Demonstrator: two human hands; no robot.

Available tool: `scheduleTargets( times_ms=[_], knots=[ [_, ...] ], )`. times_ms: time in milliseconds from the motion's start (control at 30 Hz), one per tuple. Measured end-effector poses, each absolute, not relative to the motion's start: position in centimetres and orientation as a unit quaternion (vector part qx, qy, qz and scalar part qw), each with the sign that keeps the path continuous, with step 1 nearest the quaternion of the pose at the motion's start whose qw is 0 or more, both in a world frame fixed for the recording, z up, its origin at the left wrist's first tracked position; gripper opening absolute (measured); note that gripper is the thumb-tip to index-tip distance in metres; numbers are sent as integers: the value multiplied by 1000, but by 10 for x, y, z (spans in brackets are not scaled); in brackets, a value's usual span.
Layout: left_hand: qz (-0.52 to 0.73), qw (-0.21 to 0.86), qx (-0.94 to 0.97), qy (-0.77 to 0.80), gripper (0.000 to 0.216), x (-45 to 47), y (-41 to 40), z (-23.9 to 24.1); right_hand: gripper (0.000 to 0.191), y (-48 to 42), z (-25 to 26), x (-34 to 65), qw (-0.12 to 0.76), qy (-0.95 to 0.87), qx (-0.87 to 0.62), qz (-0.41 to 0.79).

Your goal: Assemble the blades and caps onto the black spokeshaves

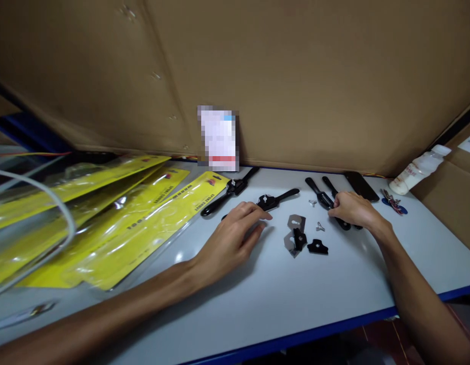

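My left hand [235, 235] rests on the white table [280, 294], fingers curled loosely over one end of a black two-handled tool [275, 200]. My right hand [352, 209] lies closed over the middle of a pair of black tool handles [322, 193] further right. Between the hands lie two small metal blades [295, 230], black clamp pieces [317, 247] and silver wing screws [320, 226]. Another black tool [229, 191] lies behind the left hand.
Several yellow plastic blister packs [117, 228] are fanned out at the left. A cardboard wall [280, 76] backs the table. A white bottle [419, 170], a dark phone [361, 185] and keys [392, 202] sit at the far right. A blue edge [334, 329] rims the table front.
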State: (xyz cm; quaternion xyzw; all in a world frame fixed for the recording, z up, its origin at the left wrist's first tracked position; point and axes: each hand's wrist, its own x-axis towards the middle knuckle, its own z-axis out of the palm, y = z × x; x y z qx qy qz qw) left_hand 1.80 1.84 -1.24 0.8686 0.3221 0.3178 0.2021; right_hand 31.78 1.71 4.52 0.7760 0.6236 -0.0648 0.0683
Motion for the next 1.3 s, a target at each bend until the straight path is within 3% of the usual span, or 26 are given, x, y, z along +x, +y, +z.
scheduleTargets(
  times_ms=[100,367,433,500,567,633,733,833,967,1067,1200,1300],
  knots=[
    [319,206,869,318,26,19,18,-13,10,19,44,323,26,626,777,-69],
    [350,243,846,319,23,22,11,-5,41,25,47,313,-154,637,732,-185],
    [348,269,837,325,24,23,8,-2,41,20,47,296,-244,627,678,-296],
    [348,290,829,328,26,24,5,1,34,10,46,274,-399,548,539,-501],
    [353,310,820,327,28,25,3,4,32,-2,43,251,-483,466,419,-612],
    [363,337,811,312,29,26,0,7,29,-13,39,232,-473,457,367,-657],
    [385,380,795,276,35,27,-3,9,29,-25,32,214,-378,516,350,-685],
    [389,406,774,292,49,28,-5,7,26,-31,26,206,-298,567,359,-678],
    [330,458,765,311,61,29,-6,5,14,-36,25,203,-258,647,390,-602],
    [341,497,725,334,55,29,-4,7,18,-33,31,211,-219,729,400,-510],
    [362,567,637,377,55,30,1,11,31,-16,40,237,-276,764,479,-334],
    [356,622,575,395,56,31,3,12,27,-2,41,259,-276,732,596,-181]
  ],
)
